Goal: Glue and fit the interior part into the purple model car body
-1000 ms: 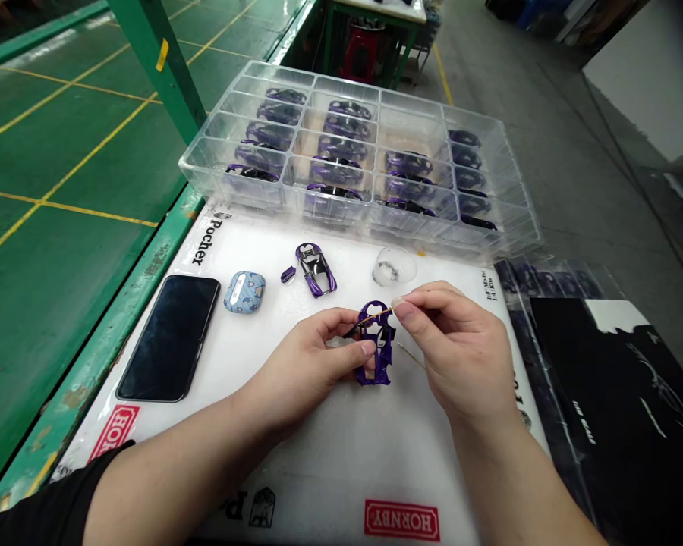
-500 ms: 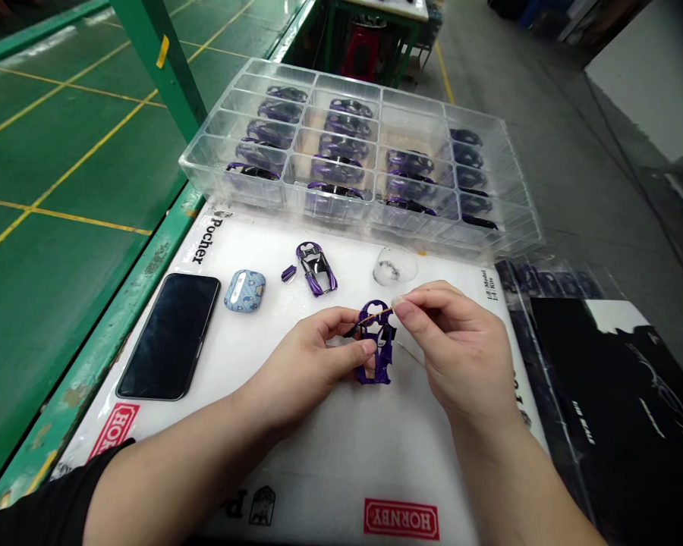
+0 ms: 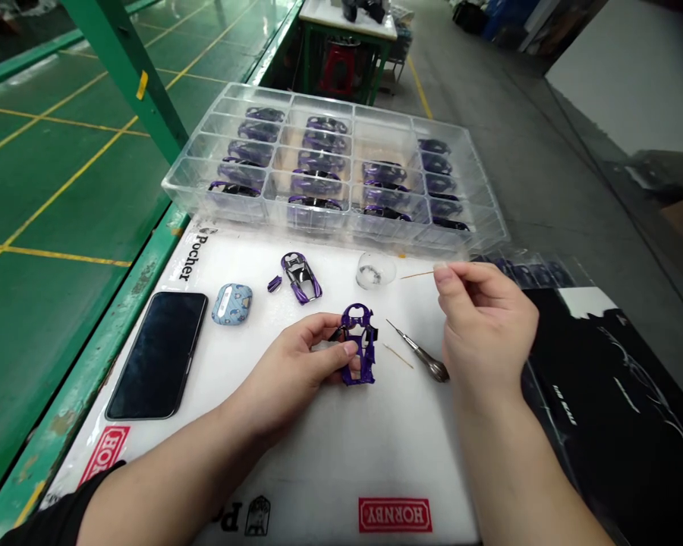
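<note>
Your left hand point(image 3: 301, 356) gripped the purple plastic toy-car body point(image 3: 360, 343); your right hand point(image 3: 483, 326) pinched a thin wooden stick point(image 3: 417, 274), well right of it, metal awl point(image 3: 418, 351) just below.

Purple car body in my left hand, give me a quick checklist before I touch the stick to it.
1. Left hand grips purple car body: ok.
2. Right hand pinches thin stick: ok.
3. Stick tip apart from the body, pointing toward the small clear dish: ok.
4. Glue on the tip: cannot tell.
5. Metal pick lies on the white mat beside the body: ok.
</note>
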Action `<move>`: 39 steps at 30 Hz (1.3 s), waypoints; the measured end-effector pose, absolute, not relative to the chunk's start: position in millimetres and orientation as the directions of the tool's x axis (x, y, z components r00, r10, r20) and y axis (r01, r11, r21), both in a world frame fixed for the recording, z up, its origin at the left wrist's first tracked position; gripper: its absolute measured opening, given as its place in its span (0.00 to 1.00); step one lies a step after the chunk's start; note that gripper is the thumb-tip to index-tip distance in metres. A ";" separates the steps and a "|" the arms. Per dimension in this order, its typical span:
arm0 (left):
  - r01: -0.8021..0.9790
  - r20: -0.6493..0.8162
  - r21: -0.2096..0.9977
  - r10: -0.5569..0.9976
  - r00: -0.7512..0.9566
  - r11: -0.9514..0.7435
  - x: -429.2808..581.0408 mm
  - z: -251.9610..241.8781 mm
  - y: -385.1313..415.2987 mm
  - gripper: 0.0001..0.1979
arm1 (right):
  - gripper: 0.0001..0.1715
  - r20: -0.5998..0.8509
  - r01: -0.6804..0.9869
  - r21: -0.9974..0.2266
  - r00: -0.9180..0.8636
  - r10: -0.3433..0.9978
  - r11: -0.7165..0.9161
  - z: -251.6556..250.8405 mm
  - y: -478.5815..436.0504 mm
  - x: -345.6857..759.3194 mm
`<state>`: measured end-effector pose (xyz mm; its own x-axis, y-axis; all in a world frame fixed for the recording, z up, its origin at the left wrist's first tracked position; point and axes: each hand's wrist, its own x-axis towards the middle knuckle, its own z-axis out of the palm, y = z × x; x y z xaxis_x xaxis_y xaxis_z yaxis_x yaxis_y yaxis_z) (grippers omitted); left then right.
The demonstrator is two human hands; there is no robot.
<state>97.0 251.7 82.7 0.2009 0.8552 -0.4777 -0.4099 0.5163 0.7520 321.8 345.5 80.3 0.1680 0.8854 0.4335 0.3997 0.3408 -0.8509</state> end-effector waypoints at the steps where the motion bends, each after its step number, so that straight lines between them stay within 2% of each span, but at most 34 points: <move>1: -0.405 -0.482 0.752 0.853 0.200 0.520 96.4 82.9 251.6 0.18 | 0.11 0.450 0.423 -0.839 0.187 0.873 0.342 80.5 348.8 324.7; 4: -0.395 -0.492 0.750 0.846 0.203 0.531 95.2 83.6 251.9 0.19 | 0.11 0.484 0.527 -0.788 0.209 0.850 0.319 78.6 359.8 332.2; 8: -0.375 -0.510 0.753 0.840 0.186 0.541 94.9 84.2 251.9 0.20 | 0.11 0.437 0.617 -0.739 0.134 0.889 0.271 68.6 373.7 334.2; 20: -0.464 -0.474 0.727 0.859 0.196 0.507 95.8 92.5 250.4 0.19 | 0.14 0.335 0.633 -0.725 -0.020 0.942 0.271 52.1 383.8 327.0; 23: -0.507 -0.450 0.720 0.875 0.178 0.473 95.5 93.5 250.4 0.20 | 0.15 0.326 0.642 -0.724 -0.006 0.945 0.254 56.7 381.8 326.4; 26: -0.551 -0.407 0.725 0.902 0.144 0.415 94.9 95.7 249.7 0.19 | 0.21 0.363 0.644 -0.725 0.054 0.930 0.246 72.7 366.6 324.6; 28: -0.572 -0.360 0.735 0.924 0.124 0.364 94.6 98.4 249.0 0.18 | 0.21 0.393 0.609 -0.739 0.044 0.918 0.288 86.8 348.3 322.4; 30: -0.579 -0.312 0.753 0.944 0.106 0.314 94.0 101.6 248.5 0.18 | 0.17 0.361 0.480 -0.804 -0.075 0.929 0.351 99.0 327.5 319.5; 33: -0.561 -0.239 0.793 0.968 0.073 0.238 92.2 103.9 247.3 0.19 | 0.18 0.332 0.305 -0.867 -0.237 0.913 0.395 108.8 302.7 313.9; 36: -0.531 -0.161 0.828 0.984 0.082 0.180 89.6 101.7 244.8 0.20 | 0.24 0.322 0.265 -0.876 -0.301 0.898 0.403 110.8 291.8 308.7; 39: -0.485 -0.084 0.864 0.988 0.126 0.135 88.3 99.3 241.3 0.19 | 0.24 0.329 0.200 -0.891 -0.338 0.882 0.408 112.3 289.3 306.3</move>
<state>88.3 241.3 99.3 0.1261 0.9885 -0.0837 -0.4850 0.1350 0.8640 306.3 289.3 112.3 -0.3381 0.8819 0.3286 0.1999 0.4085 -0.8906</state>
